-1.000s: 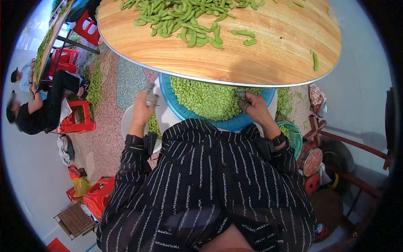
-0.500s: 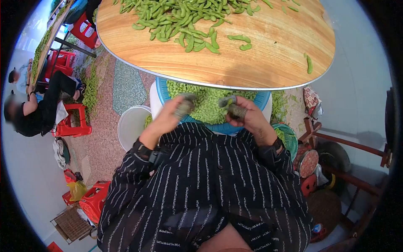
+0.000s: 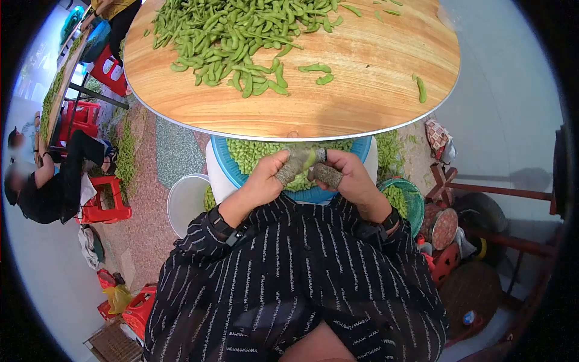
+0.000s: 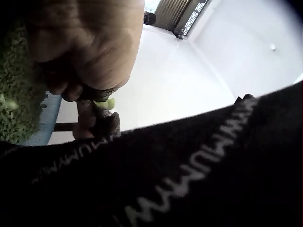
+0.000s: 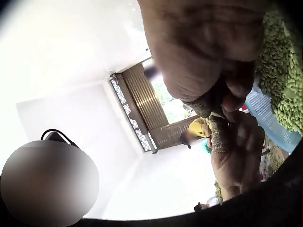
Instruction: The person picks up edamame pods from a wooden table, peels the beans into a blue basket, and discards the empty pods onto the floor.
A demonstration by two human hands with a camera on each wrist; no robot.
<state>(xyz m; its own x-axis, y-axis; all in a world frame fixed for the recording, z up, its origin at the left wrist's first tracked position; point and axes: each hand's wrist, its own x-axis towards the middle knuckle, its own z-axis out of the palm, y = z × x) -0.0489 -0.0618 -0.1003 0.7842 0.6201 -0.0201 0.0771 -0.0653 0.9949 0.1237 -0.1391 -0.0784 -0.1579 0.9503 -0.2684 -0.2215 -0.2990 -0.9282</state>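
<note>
My left hand [image 3: 264,180] and right hand [image 3: 356,180] meet over a blue basket [image 3: 221,160] of shelled green beans [image 3: 242,158]. Grey wraps cover some thumbs and fingers. A green pod [image 3: 309,159] is pinched between the two hands' fingertips. From the left wrist, a bit of green pod [image 4: 108,103] shows between wrapped fingertips, beside my left palm [image 4: 90,42]. In the right wrist view, my right hand [image 5: 203,52] touches the left hand [image 5: 236,151] at the fingertips, and most of the pod is hidden.
A wooden tabletop [image 3: 362,99] with heaped pods [image 3: 232,39] overhangs the basket's far side. A white bucket [image 3: 186,205] stands at left, and a green basket [image 3: 414,206] of pods at right. Seated people and red stools [image 3: 110,202] are further left.
My left hand has moved right, from beside the basket to meet the right hand and grip the pod. The right hand has shifted slightly left in the view.
</note>
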